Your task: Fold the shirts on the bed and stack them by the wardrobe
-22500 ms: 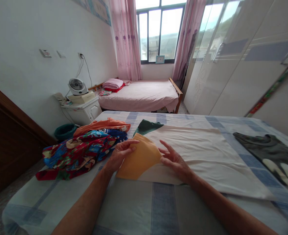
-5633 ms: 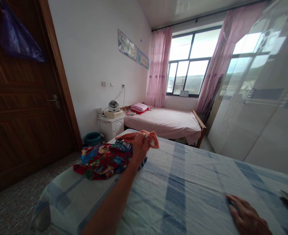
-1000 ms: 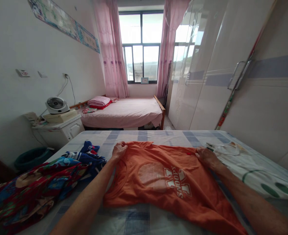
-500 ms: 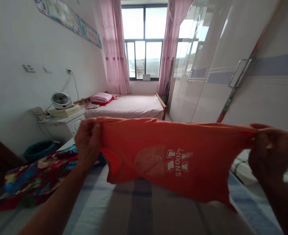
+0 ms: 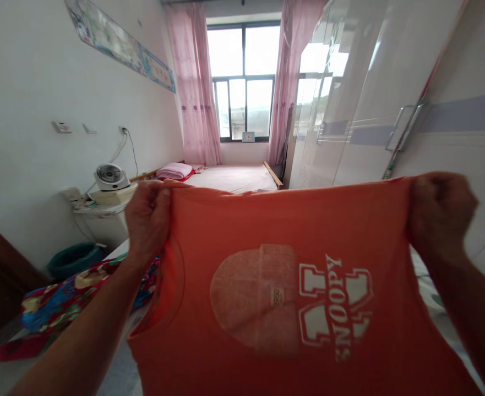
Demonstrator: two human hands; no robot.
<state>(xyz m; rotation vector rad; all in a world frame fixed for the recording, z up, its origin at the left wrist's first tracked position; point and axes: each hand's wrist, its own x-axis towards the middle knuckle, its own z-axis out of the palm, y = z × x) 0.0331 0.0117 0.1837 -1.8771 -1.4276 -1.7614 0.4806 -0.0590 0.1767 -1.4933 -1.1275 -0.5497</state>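
An orange T-shirt is stretched sideways between my two hands, its printed front facing me. The print shows a pale beanie shape and white "SNOOPY" lettering, turned on its side. My left hand is closed on the shirt near the neckline, which hangs open below it. At the hem end, my right hand grips the cloth in a fist. The shirt's lower part runs out of the picture and covers most of the bed beneath.
A rumpled floral blanket lies on the near bed at the left. Beyond stand a cabinet with a white fan, a teal bin and a second bed. A glossy wardrobe lines the right side.
The shirt has opened out downward and now hangs broad and flatter, with its whole print showing. My right hand has risen and moved slightly left; my left hand has risen a little.
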